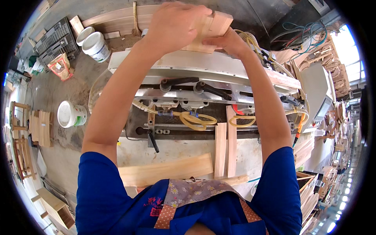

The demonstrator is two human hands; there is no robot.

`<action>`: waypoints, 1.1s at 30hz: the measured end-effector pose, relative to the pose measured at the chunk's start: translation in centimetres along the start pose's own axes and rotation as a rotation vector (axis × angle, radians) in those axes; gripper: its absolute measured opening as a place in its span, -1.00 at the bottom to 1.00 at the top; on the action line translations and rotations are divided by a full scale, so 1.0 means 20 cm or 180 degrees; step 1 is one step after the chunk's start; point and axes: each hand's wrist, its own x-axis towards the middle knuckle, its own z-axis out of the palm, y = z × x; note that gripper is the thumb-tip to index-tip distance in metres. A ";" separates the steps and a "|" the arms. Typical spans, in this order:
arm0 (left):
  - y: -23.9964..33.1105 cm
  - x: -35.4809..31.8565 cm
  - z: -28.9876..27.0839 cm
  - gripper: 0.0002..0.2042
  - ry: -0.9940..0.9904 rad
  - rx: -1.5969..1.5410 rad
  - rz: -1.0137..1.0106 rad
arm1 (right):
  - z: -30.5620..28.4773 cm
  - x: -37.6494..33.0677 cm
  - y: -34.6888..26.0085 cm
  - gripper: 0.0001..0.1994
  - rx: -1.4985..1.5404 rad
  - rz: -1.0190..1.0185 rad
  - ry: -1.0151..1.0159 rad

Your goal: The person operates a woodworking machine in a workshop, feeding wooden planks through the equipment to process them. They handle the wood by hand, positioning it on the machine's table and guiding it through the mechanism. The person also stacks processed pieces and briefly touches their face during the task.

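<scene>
Both my arms reach to the far side of a machine with a long white beam [176, 62]. Pale wooden boards [204, 30], pressed together like a stack, are between my hands above the beam. My left hand [172, 24] is closed over their left side, its fingers partly hidden. From the right, my right hand [230, 43] grips them, with the thumb lying across the wood. How many boards there are I cannot tell. Below the beam are black clamp levers [178, 82] on a metal rail.
Yellow air hoses [197, 120] loop beneath the rail. Two upright wooden strips [220, 150] and a wide board [166, 169] lie nearer me. White buckets [71, 114] stand on the floor at left. A grey control cabinet [315, 84] and stacked wood are at right.
</scene>
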 end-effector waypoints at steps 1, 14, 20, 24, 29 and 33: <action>0.01 -0.01 -0.01 -0.55 0.0033 0.0090 0.0078 | 0.00 0.00 0.00 -0.71 -0.0030 0.0008 0.0007; -0.21 -1.73 -0.56 -0.74 0.1643 -0.0215 -0.4027 | 0.01 -0.02 -0.07 -0.49 -0.0550 0.0333 0.0101; 0.13 -2.21 -0.27 -0.72 0.1071 -0.1861 -0.5455 | -0.06 0.00 0.04 -0.46 -0.0323 0.0576 -0.0078; 0.22 -2.13 -0.22 -0.70 0.0973 -0.1732 -0.5566 | -0.03 0.02 0.04 -0.49 -0.0326 0.0373 0.0098; 0.26 -2.21 -0.24 -0.68 0.0800 -0.1499 -0.5428 | -0.02 -0.01 -0.03 -0.50 -0.0266 0.0326 0.0146; 0.25 -2.23 -0.19 -0.68 0.1157 -0.1913 -0.5429 | -0.03 -0.03 -0.05 -0.50 -0.0386 0.0359 0.0104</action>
